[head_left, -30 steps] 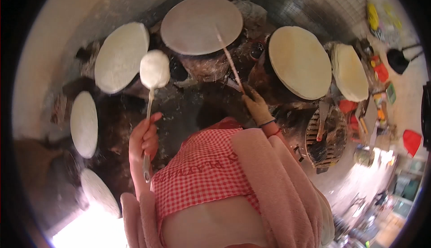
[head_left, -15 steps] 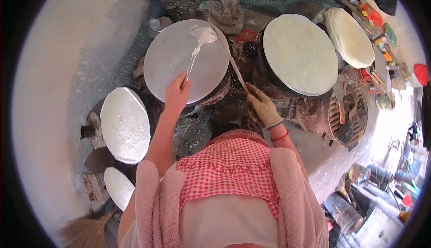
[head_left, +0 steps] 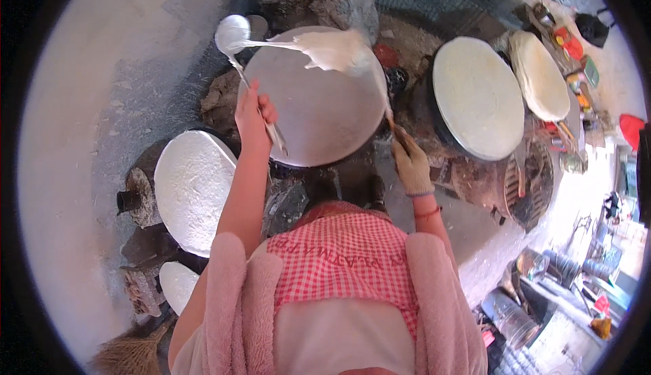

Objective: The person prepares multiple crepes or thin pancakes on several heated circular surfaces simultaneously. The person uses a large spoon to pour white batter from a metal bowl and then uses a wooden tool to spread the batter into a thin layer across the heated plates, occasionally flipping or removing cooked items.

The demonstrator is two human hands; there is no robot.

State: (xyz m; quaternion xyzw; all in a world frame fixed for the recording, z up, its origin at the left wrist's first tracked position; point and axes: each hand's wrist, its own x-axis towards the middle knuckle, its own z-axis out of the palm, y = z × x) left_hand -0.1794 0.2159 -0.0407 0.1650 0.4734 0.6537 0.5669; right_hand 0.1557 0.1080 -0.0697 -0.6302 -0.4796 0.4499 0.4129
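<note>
Main risk: the sticky off-white batter (head_left: pixel 332 51) ends up off the flat, round grey griddle (head_left: pixel 312 114). A thin strand of it runs left to the long-handled metal ladle (head_left: pixel 232 34), whose batter-coated round bowl sits out past the griddle's far left rim, so a sag or break there would likely drop drips onto the dark surround. Other risk: batter bunched at the far side could slop over the far rim, or set as a thick lump, if the slim brown wooden stick (head_left: pixel 390 119) lags or pushes too hard. Right end of the batter is blurred; can't tell if the stick's tip touches it, or if the mass rests on the griddle or hangs above. The bare left hand (head_left: pixel 255 114) is wrapped round the ladle handle at the griddle's left rim; fingers sit low there, so a dip could burn them if the surface is hot. The right hand in a beige work glove (head_left: pixel 411 165) grips the stick just off the near right rim. Hands well apart, neither touching batter. Batter is on the far side of both, between them left to right, main mass nearer the stick than the ladle bowl.
</note>
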